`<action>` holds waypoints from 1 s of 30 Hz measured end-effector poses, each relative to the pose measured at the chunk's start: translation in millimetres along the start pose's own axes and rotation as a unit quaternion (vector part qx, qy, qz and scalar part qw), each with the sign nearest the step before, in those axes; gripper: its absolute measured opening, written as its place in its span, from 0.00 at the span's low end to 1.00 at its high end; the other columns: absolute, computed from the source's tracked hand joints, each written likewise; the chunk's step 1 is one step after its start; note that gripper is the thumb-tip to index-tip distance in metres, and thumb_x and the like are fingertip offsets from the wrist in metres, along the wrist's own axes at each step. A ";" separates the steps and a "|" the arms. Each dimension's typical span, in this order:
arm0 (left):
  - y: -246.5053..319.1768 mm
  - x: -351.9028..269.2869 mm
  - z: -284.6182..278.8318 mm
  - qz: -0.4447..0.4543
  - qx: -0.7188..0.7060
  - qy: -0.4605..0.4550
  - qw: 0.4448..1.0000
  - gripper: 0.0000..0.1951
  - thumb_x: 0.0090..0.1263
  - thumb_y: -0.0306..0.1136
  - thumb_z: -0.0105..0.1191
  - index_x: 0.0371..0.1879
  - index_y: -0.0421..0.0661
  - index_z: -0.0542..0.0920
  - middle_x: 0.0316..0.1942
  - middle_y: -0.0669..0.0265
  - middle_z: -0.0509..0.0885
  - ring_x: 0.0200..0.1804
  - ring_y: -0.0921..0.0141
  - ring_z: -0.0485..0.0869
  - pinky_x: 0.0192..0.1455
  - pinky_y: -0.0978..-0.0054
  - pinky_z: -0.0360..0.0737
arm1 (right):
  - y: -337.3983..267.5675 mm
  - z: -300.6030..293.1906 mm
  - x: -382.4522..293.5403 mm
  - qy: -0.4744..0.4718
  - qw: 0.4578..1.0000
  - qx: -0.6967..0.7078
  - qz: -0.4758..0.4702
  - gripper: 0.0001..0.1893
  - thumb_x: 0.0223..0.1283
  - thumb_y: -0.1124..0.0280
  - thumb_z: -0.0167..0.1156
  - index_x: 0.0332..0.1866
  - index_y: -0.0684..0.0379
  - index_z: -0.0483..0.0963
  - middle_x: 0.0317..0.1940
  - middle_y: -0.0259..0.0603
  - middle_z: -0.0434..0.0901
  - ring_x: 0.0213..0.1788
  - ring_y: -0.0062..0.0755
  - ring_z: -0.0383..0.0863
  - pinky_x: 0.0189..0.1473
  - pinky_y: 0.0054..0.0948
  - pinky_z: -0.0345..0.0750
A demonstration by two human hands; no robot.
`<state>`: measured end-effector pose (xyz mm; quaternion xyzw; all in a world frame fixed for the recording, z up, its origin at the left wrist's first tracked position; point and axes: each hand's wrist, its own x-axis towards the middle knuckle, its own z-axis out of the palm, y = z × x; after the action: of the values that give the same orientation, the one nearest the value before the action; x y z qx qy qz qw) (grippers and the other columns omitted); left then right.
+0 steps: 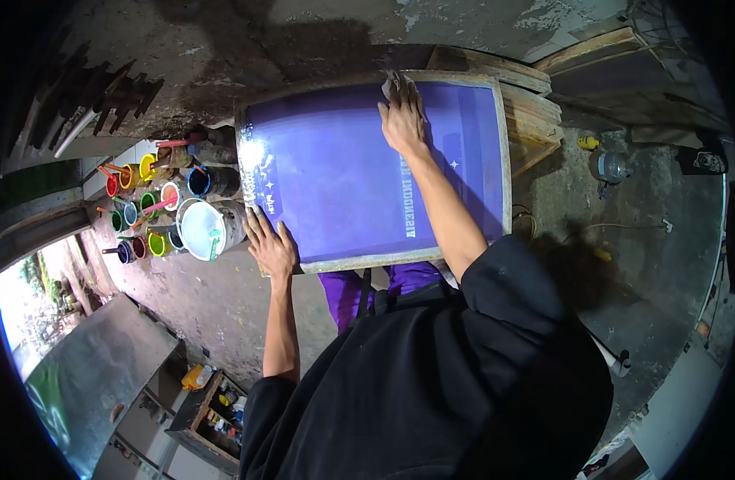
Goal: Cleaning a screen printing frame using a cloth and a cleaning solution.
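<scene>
A screen-printing frame [349,174] with purple mesh and a worn wooden rim lies before me. Pale lettering and small cross marks show on the mesh. My right hand [405,120] lies near the frame's far edge, its fingers pressing a crumpled grey cloth [394,84] against the mesh. My left hand [271,246] rests over the near left corner of the frame, fingers spread on its left rim. Bright light glares on the mesh near the left edge.
Left of the frame stand a white paint bucket [204,230] and several open paint pots [158,244] with sticks. Wooden frames [529,114] lean at the right. A clear plastic jug [610,166] and a yellow bottle [588,143] are farther right. An open wooden box [208,435] holds small containers.
</scene>
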<state>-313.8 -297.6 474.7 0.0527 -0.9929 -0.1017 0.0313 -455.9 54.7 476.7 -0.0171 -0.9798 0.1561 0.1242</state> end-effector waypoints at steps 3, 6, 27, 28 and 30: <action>-2.5 -8.9 -3.6 -0.020 0.008 -0.003 1.000 0.34 0.82 0.50 0.43 0.82 0.48 0.59 0.84 0.59 0.57 0.84 0.51 0.54 0.71 0.46 0.65 | -6.0 3.1 -6.4 -0.026 0.999 0.025 0.009 0.33 0.79 0.56 0.50 0.79 0.66 0.59 0.80 0.60 0.55 0.82 0.61 0.52 0.82 0.54 0.50; -2.3 -8.1 -1.9 -0.023 0.014 -0.004 1.000 0.34 0.82 0.50 0.43 0.83 0.48 0.58 0.84 0.58 0.57 0.84 0.51 0.54 0.71 0.46 0.65 | -31.1 -13.5 -78.6 -0.033 0.999 -0.020 0.009 0.32 0.78 0.57 0.51 0.79 0.65 0.59 0.80 0.61 0.55 0.82 0.61 0.54 0.82 0.54 0.51; 0.3 -2.8 -0.5 -0.014 0.019 -0.004 1.000 0.34 0.82 0.49 0.43 0.83 0.50 0.57 0.84 0.61 0.56 0.83 0.52 0.55 0.71 0.49 0.66 | -10.3 3.6 -24.7 -0.021 0.998 -0.046 0.031 0.34 0.79 0.56 0.49 0.78 0.74 0.58 0.80 0.64 0.55 0.84 0.62 0.47 0.84 0.53 0.45; -2.1 -4.2 -2.1 -0.023 0.024 -0.003 0.999 0.34 0.82 0.50 0.43 0.83 0.50 0.57 0.84 0.61 0.56 0.83 0.52 0.55 0.71 0.49 0.66 | -16.2 7.9 -45.9 -0.018 0.997 -0.069 0.018 0.34 0.79 0.56 0.50 0.78 0.72 0.58 0.80 0.63 0.55 0.84 0.61 0.47 0.84 0.52 0.45; -4.3 -6.9 -3.4 -0.026 0.021 0.001 0.999 0.34 0.82 0.49 0.43 0.83 0.50 0.57 0.84 0.61 0.57 0.83 0.52 0.55 0.71 0.49 0.66 | -24.9 3.4 -69.0 -0.026 0.998 -0.058 0.010 0.34 0.79 0.56 0.49 0.79 0.72 0.57 0.81 0.63 0.54 0.84 0.61 0.47 0.84 0.52 0.45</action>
<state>-306.3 -301.8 476.8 0.0789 -0.9931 -0.0818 0.0284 -389.7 25.0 464.9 -0.0297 -0.9898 0.1005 0.0963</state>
